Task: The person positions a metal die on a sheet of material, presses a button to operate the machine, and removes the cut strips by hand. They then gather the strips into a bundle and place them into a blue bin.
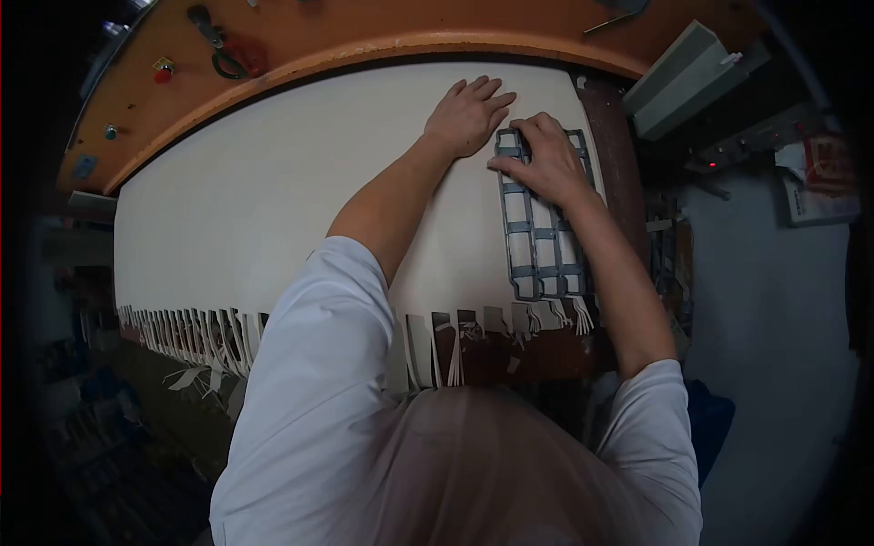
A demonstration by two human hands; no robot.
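Observation:
A large off-white sheet (273, 191) covers the work surface, its near edge cut into a fringe of strips. On its right end lies a dark metal cutting die (519, 226), a long grid frame with the sheet showing through its openings. My right hand (546, 159) grips the die near its far end, thumb on the left side and fingers curled over the bars. Flat on the sheet, just left of the die's far end, rests my left hand (467, 114), fingers stretched out and holding nothing.
An orange machine beam (364, 27) runs along the far side, with scissors (232, 59) and a red button (163, 75) on it. Cut strips (223, 341) hang at the near edge. Scraps lie on the dark red board (546, 355). A pale metal channel (683, 77) stands at far right.

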